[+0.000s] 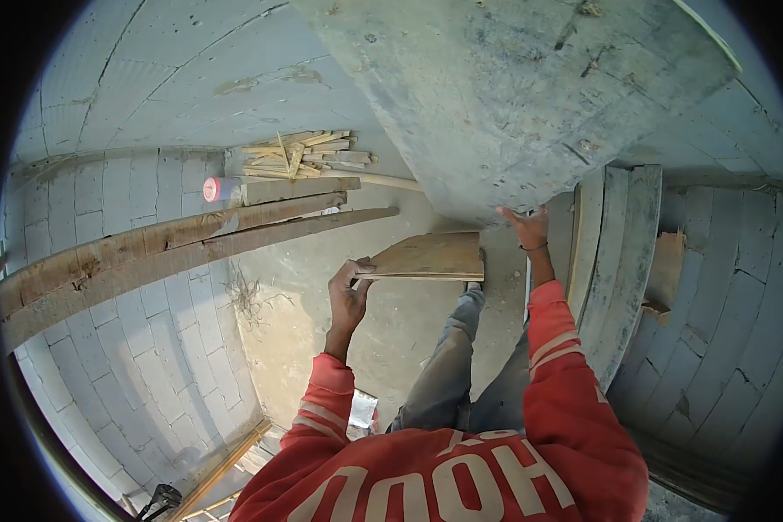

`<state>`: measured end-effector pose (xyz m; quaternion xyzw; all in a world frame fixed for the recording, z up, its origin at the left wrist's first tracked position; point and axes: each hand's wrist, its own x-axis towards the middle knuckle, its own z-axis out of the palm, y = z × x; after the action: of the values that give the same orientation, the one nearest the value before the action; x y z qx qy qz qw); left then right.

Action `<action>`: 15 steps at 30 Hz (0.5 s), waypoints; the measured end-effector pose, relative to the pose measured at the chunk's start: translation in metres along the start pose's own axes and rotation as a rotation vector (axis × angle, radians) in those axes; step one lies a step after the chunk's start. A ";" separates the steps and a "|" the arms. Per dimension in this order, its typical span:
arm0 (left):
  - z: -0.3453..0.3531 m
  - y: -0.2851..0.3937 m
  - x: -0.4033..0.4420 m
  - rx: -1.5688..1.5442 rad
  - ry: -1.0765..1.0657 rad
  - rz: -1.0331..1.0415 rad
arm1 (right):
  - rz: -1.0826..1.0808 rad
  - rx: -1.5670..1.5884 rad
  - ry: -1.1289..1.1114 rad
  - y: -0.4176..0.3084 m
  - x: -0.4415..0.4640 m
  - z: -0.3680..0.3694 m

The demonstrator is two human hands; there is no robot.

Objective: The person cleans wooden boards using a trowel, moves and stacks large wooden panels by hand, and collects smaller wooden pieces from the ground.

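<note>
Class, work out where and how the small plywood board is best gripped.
Probably pinch the plywood board at its left edge, coming from the left: it is thin and flat, and the left hand holds it there.

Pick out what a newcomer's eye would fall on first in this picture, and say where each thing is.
Probably the big, stained grey panel looming across the top, with the right hand at its lower edge. Next might come the red sweatshirt with its large pale lettering, at the bottom. Near the middle, the brown board stands out too, its left end in the left hand.
</note>
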<state>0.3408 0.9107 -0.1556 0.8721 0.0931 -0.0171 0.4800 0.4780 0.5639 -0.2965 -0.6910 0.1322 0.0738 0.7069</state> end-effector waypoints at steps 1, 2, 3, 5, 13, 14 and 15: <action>0.004 0.002 0.009 0.029 -0.035 0.025 | -0.042 -0.420 0.047 -0.004 0.006 0.000; 0.010 0.006 0.018 0.039 -0.032 0.056 | -0.080 -0.845 0.097 -0.009 0.009 -0.002; 0.017 0.008 0.029 0.030 -0.049 0.069 | -0.073 -0.851 0.120 0.001 0.010 -0.002; 0.032 0.013 0.050 0.058 -0.078 0.127 | -0.075 -1.000 0.256 0.036 0.014 -0.002; 0.098 0.043 0.153 0.220 -0.004 0.167 | 0.129 -0.829 0.104 0.073 -0.049 -0.059; 0.105 0.034 0.160 0.211 -0.035 0.182 | 0.229 -0.679 0.081 0.067 -0.067 -0.067; 0.113 0.027 0.168 0.354 0.078 0.190 | 0.272 -0.707 0.070 0.074 -0.085 -0.079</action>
<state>0.5177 0.8260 -0.2143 0.9477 0.0245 0.0459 0.3149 0.3685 0.4940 -0.3432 -0.8705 0.2130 0.1844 0.4035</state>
